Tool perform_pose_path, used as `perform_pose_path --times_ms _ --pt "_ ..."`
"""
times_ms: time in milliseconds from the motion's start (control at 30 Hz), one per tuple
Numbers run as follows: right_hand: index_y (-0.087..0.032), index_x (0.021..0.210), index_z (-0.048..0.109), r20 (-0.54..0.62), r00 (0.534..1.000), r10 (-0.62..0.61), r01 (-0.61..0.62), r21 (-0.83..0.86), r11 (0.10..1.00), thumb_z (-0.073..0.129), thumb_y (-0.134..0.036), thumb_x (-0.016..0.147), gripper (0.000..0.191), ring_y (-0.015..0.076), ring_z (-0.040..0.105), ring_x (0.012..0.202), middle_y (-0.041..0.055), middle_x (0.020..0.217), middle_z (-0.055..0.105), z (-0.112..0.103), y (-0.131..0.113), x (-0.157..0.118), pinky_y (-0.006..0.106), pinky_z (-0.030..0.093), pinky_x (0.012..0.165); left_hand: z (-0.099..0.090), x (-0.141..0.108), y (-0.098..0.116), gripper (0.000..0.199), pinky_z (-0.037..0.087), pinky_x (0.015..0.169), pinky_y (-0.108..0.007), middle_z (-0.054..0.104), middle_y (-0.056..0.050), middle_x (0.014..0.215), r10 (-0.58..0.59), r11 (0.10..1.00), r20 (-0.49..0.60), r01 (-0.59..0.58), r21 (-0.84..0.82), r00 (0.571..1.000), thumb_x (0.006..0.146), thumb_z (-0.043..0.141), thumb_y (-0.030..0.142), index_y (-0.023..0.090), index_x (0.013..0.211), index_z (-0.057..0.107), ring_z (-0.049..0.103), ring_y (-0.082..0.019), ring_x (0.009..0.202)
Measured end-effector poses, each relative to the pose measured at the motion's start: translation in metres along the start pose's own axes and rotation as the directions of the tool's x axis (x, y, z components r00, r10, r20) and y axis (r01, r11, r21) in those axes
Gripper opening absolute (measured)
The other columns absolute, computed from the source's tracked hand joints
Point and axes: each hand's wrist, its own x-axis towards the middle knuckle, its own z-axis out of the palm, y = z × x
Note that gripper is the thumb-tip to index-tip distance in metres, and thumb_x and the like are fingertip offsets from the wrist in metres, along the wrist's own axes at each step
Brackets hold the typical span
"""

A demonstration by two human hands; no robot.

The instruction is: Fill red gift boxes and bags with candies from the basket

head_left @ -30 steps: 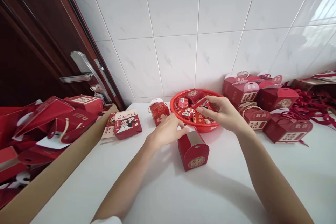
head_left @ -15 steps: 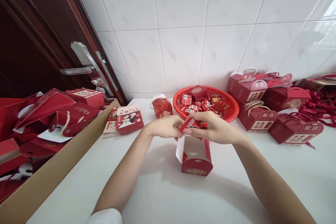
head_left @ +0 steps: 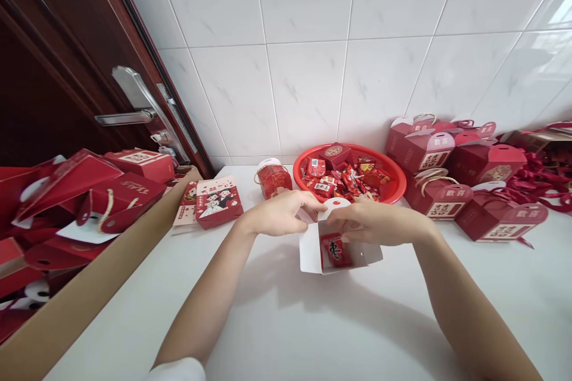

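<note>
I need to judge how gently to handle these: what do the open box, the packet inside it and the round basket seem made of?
Open box: probably thin card, matte white inside, judging by its flat, folded-out flaps.
Packet: perhaps plastic film, printed red like a wrapper; its finish is hard to tell.
Basket: likely plastic, smooth and red, with a moulded-looking rim and perforated wall.
</note>
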Motion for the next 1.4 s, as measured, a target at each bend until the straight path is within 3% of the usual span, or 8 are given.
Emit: perform_pose_path --times_ms 233,367,500,667,900,1133,1233,1400 --pt "-0.025 0.101 0.076 -0.264 0.963 0.051 -0.004 0.177 0.984 0.069 -0.027 0.077 0.025 0.0212 0.068 0.078 0.002 0.088 0.075 -0.023 0.009 -0.018 0.027 0.049 0.065 0.008 0.006 -0.004 0.052 0.055 0.076 -0.025 0.072 -0.008 0.111 -0.089 0.993 0.038 0.092 -0.076 0.995 0.064 0.06 0.005 0.018 0.112 0.076 0.07 -0.023 0.098" --pt "-0.023 0.082 0.076 -0.564 0.811 0.157 -0.017 0.245 0.969 0.072 -0.031 0.071 0.014 0.0225 0.067 0.076 0.0017 0.08 0.075 -0.037 0.044 -0.013 0.031 0.052 0.069 0.016 0.013 -0.01 0.051 0.054 0.073 -0.025 0.074 -0.008 0.11 -0.111 0.981 0.133 0.13 -0.145 0.985 0.068 0.064 0.009 0.019 0.116 0.075 0.07 -0.024 0.1" --pt "-0.021 0.073 0.071 -0.642 0.723 0.257 -0.195 0.167 0.967 0.065 -0.018 0.071 0.007 0.0193 0.065 0.07 0.0006 0.071 0.072 -0.036 0.095 0.006 0.028 0.05 0.065 0.019 0.017 -0.014 0.048 0.054 0.077 -0.025 0.074 -0.008 0.113 -0.102 0.979 0.166 0.128 -0.158 0.981 0.077 0.067 0.02 0.022 0.126 0.07 0.069 -0.022 0.1" --pt "-0.021 0.072 0.071 -0.515 0.788 0.338 -0.368 0.047 0.929 0.062 -0.001 0.06 0.025 0.0202 0.065 0.075 0.0026 0.077 0.073 -0.023 0.123 0.023 0.027 0.043 0.065 0.014 0.02 -0.014 0.036 0.052 0.093 -0.032 0.072 -0.009 0.123 -0.065 0.975 0.007 0.065 -0.211 0.998 0.085 0.067 0.034 0.021 0.119 0.072 0.066 -0.022 0.109" --pt "-0.021 0.059 0.066 -0.362 0.842 0.399 -0.417 0.033 0.908 0.076 -0.013 0.059 0.013 0.0165 0.059 0.058 0.0004 0.06 0.066 -0.018 0.117 0.031 0.025 0.035 0.052 0.01 0.057 -0.014 0.03 0.049 0.098 -0.033 0.075 -0.008 0.117 -0.041 0.985 -0.111 0.021 -0.173 0.993 0.086 0.065 0.033 0.018 0.111 0.075 0.066 -0.023 0.111" --pt "-0.019 0.085 0.062 -0.662 0.5 0.559 -0.675 0.107 0.73 0.057 -0.028 0.091 0.011 0.0243 0.067 0.092 0.0111 0.097 0.073 -0.023 0.115 0.033 0.027 0.036 0.061 0.026 0.137 -0.012 0.028 0.053 0.085 -0.026 0.079 -0.004 0.103 0.085 0.986 0.163 -0.106 0.129 0.983 0.081 0.059 0.011 0.019 0.098 0.079 0.072 -0.021 0.097" --pt "-0.016 0.104 0.061 -0.672 0.486 0.559 -0.692 0.094 0.716 0.053 -0.025 0.094 0.016 0.0262 0.065 0.104 0.0147 0.11 0.071 -0.023 0.119 0.034 0.028 0.04 0.069 0.043 0.174 -0.011 0.028 0.055 0.078 -0.027 0.078 -0.006 0.106 0.024 0.906 0.369 -0.176 0.385 0.929 0.081 0.055 0.008 0.019 0.096 0.076 0.072 -0.022 0.092" --pt "-0.016 0.116 0.059 -0.702 0.444 0.557 -0.693 0.126 0.71 0.052 -0.022 0.093 0.025 0.027 0.063 0.11 0.0145 0.116 0.067 -0.019 0.125 0.037 0.031 0.045 0.079 0.074 0.218 -0.01 0.023 0.057 0.075 -0.036 0.075 -0.017 0.103 -0.02 0.842 0.364 -0.18 0.508 0.931 0.069 0.062 0.002 0.011 0.088 0.072 0.07 -0.03 0.089"
